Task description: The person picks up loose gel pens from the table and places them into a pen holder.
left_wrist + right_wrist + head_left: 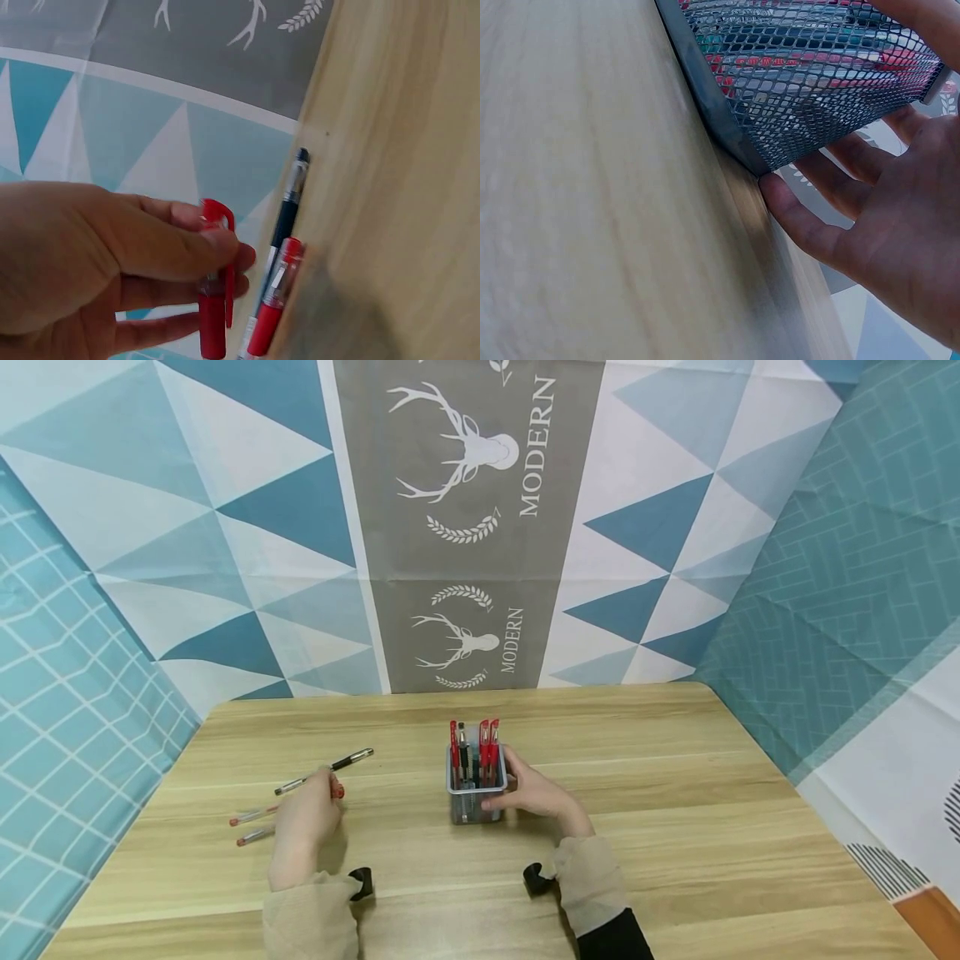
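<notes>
My left hand (306, 817) is over the left side of the table. Between thumb and fingers it pinches a red pen (213, 326), cap up in the left wrist view. Beside that hand lie a black pen (352, 759) and two red-tipped pens, one higher (250, 817) and one lower (253, 837), partly hidden by the hand. My right hand (538, 789) holds the black mesh pen holder (465, 810) from its right side, thumb near the front and fingers behind. Several red and black pens (484, 752) stand upright in the holder.
The wooden table (675, 827) reaches back to a patterned cloth wall (465, 635), with cloth at both sides too. A black strap end (362, 883) sticks out by the left sleeve, another (536, 880) by the right sleeve.
</notes>
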The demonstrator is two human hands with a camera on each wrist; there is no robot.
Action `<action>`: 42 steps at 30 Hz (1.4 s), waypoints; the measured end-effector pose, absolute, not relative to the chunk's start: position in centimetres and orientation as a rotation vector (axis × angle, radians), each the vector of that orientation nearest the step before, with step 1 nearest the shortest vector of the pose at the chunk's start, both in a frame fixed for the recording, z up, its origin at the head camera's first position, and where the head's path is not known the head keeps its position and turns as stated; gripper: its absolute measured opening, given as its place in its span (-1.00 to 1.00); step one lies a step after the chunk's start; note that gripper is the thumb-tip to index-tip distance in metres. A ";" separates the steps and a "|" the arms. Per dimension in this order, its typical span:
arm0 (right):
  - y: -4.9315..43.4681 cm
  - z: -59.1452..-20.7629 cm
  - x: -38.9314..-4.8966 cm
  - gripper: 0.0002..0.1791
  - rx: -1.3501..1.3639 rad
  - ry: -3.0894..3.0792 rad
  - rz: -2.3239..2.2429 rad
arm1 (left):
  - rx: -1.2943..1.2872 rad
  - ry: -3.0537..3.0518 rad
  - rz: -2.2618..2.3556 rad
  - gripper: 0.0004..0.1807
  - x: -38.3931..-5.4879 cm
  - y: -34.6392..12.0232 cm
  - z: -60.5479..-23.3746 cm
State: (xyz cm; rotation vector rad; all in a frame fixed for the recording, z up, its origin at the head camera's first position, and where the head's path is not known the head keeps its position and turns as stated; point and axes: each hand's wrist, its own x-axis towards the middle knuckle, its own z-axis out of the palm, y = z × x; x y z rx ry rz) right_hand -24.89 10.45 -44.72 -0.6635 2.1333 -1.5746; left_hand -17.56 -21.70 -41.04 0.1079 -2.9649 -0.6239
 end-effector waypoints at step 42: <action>10.5 -44.6 -24.8 0.12 -0.670 2.131 -1.575 | -0.202 -2.377 -0.794 -0.57 -18.5 -17.0 -37.5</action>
